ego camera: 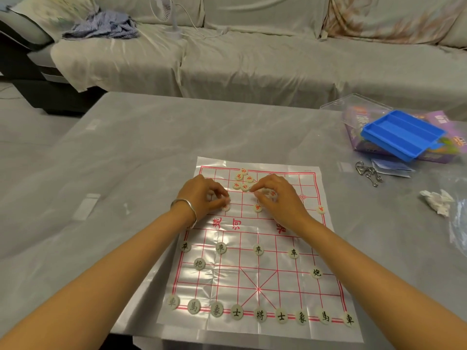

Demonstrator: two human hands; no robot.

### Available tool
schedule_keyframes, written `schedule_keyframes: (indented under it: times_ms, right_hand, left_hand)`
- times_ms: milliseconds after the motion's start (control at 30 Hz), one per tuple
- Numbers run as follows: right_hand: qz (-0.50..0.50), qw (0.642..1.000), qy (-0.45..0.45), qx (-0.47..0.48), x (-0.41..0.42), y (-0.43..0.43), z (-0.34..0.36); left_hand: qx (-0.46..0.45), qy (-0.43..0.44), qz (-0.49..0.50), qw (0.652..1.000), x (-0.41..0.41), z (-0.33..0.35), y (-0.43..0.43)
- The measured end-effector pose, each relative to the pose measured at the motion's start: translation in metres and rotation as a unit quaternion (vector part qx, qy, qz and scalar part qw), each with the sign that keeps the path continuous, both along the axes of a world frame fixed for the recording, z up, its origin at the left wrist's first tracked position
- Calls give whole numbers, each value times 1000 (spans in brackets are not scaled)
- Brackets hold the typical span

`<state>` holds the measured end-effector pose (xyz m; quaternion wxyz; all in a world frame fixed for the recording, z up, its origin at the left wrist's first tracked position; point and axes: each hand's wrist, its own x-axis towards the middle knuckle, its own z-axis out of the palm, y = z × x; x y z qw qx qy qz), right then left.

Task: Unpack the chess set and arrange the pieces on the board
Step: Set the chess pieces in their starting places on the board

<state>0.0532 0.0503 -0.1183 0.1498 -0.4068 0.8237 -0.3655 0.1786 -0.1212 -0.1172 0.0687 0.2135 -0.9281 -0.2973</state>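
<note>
A glossy plastic chess board with red grid lines lies on the table. Black-lettered white discs stand arranged on the near rows. At the far side, a loose cluster of red-lettered discs lies between my hands. My left hand, with a silver bangle at the wrist, pinches a red-lettered disc against the board. My right hand has its fingers curled over red-lettered discs, with its fingertips at one. Two more red discs sit set out on the fourth far row, one at the right edge.
A blue plastic tray rests on a purple box under a clear lid at the back right. Metal ring puzzles, crumpled paper and a clear plastic bag lie right of the board. A covered sofa stands beyond the table.
</note>
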Motion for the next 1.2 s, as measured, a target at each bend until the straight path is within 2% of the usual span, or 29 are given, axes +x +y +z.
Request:
schedule_keyframes:
  times_ms: [100,233,400,833,1000,1200]
  right_hand:
    - [-2,1000,5,-4,-1,-2,3]
    - [-21,1000,-2,-13,-2,0,4]
    - [-30,999,-7,-12,2,5,0]
    - [-58,998,9,-14,-13,14,1]
    - [-134,991,-5,7,-33,23,2]
    - [-100,993,22,63,-35,9,-6]
  left_hand:
    - [-18,-5,31,999,4,5,1]
    - [-45,-72,18,996,6,7,7]
    - [8,-59,26,998,6,5,5]
    - [9,-75,9,997,3,8,3]
    - [4,-40,21,999,-13,24,4]
    - [28,12,14,999,-41,18,20]
